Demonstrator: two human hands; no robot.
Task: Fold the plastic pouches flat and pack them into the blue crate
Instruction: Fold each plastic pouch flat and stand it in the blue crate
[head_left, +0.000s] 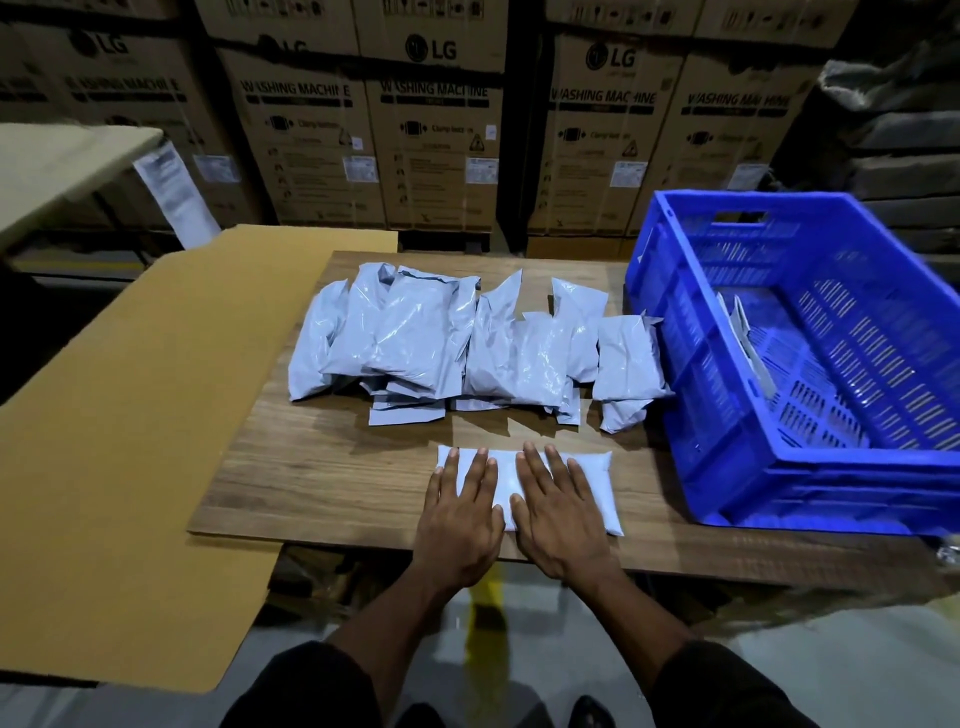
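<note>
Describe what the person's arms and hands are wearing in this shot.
Both the left hand and the right hand are bare: no gloves, rings, watch or wristbands show. The forearms are uncovered too. Dark, black-looking sleeves begin near the elbows, pushed or cut short there, plain with no visible markings.

A: Where are the hands?
B: The left hand (460, 512) and right hand (558, 512) press flat, fingers straight, on one white pouch (589, 480) lying on the wooden surface (322, 467).
A: Beyond them?
B: A pile of grey pouches (457, 343); right of the hands, the blue crate (810, 467).
</note>
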